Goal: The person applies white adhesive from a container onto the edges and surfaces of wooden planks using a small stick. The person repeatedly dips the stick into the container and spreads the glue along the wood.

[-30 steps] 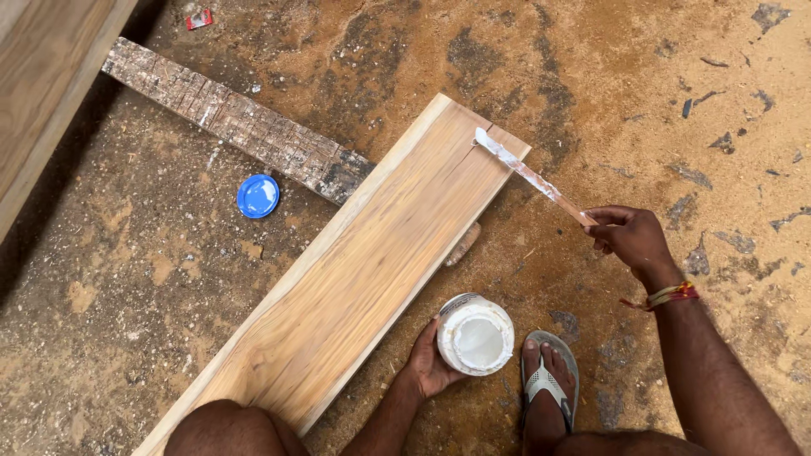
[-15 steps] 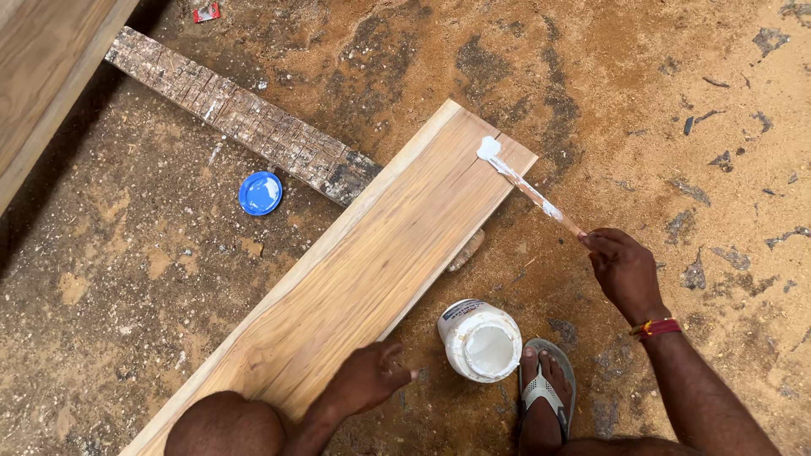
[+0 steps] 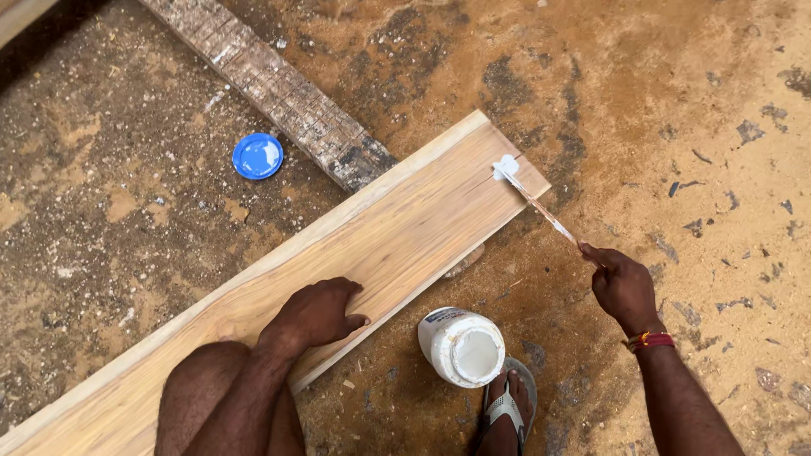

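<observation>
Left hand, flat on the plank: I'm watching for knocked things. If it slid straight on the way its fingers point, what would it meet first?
Probably only bare plank. The left hand points along the board toward the white blob at its far end.

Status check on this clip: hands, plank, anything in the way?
Left hand flat on the plank. Right hand grips the stick, tip in a white blob at the plank's end. Open white jar by the foot; nothing blocking.
</observation>
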